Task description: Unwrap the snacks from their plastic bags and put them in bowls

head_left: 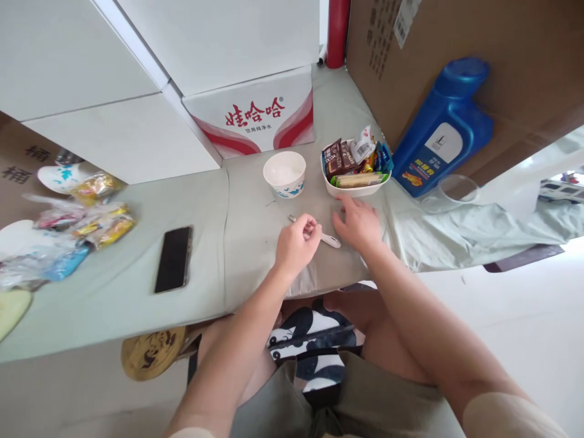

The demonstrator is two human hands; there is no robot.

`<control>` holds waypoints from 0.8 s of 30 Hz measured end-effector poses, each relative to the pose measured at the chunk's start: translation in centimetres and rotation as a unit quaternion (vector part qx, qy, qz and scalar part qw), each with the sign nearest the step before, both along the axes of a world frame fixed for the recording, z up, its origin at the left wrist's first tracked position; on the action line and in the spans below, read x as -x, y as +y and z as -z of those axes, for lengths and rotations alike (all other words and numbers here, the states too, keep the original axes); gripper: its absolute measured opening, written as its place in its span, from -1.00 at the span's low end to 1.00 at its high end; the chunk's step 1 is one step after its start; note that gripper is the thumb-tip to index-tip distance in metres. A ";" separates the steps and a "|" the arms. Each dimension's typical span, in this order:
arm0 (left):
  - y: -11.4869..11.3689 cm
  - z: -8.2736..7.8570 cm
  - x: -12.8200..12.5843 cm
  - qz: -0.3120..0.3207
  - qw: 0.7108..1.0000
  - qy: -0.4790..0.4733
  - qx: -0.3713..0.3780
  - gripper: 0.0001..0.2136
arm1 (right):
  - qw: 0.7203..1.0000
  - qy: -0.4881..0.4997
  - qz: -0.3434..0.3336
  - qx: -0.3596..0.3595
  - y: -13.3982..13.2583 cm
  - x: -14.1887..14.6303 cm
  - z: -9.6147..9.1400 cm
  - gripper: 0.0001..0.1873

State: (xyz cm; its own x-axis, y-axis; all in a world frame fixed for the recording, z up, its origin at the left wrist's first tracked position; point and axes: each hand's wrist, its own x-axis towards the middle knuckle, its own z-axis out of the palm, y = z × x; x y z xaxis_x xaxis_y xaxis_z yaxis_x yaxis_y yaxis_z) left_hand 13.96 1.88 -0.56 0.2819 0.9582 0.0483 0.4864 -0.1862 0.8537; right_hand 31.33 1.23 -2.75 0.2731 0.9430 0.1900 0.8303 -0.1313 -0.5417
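Observation:
My left hand (296,243) is closed in a pinch on a thin white thermometer-like stick (329,239) that lies across the pale green tablecloth (246,243). My right hand (358,222) rests flat beside it, fingers spread, touching the cloth just in front of a white tray of snack packets (356,167). An empty white paper bowl (285,173) stands a little beyond my left hand.
A black phone (173,258) lies face up to the left. Plastic snack bags (77,231) pile at the far left. A blue jug (444,131) leans on a cardboard box (502,55) at right, with a clear cup (451,191) near it. A white printed box (255,115) stands behind.

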 end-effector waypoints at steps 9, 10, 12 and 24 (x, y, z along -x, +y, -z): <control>1.5 0.0 2.3 -0.027 0.985 -0.155 0.065 -0.82 | 0.971 -0.201 -0.044 0.119 6.4 -2.2 -2.0 -0.45; 1.7 -0.3 2.3 -0.029 0.983 -0.166 0.069 -0.82 | 0.967 -0.215 -0.057 0.124 7.4 -3.1 -2.1 -0.44; 1.9 -0.7 2.4 -0.027 0.981 -0.175 0.076 -0.81 | 0.960 -0.236 -0.080 0.130 9.5 -4.8 -2.2 -0.44; 4.1 -0.2 6.4 -0.092 0.988 -0.102 0.076 -0.80 | 0.968 -0.196 -0.064 0.142 28.4 -9.8 1.3 -0.37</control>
